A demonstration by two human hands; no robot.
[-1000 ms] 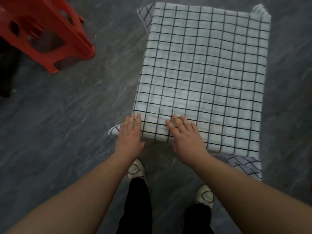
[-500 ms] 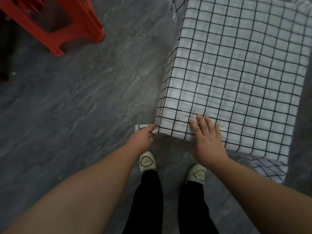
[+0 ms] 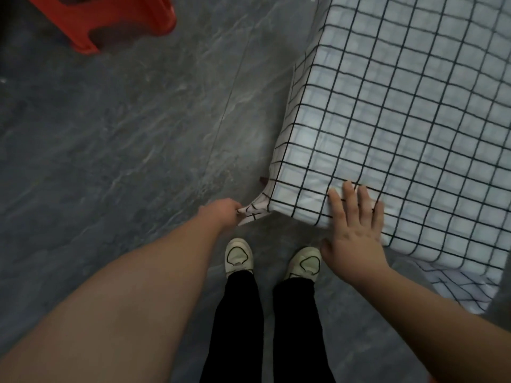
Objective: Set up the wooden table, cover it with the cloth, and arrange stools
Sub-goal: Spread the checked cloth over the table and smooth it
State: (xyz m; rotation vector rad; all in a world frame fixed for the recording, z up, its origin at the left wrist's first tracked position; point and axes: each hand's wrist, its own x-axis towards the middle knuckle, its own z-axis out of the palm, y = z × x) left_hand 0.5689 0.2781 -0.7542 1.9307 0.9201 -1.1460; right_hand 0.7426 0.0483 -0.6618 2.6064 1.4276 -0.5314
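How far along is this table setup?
Done: the checked cloth already lies spread, hanging over the sides. In hand: the left hand pinches its hanging corner while the right hand presses flat on the near edge. Left: the red stool stands apart, not yet placed.

Floor (image 3: 110, 134): dark grey stone-look tile with pale marbled veining and a dull sheen. One thin straight joint (image 3: 221, 120) runs across it on a slant. My shoes stand flat on the floor, side by side and apart: left shoe (image 3: 238, 255), right shoe (image 3: 304, 262), both off-white with a dark outline on the toe. My black trousers (image 3: 240, 327) reach down to both.
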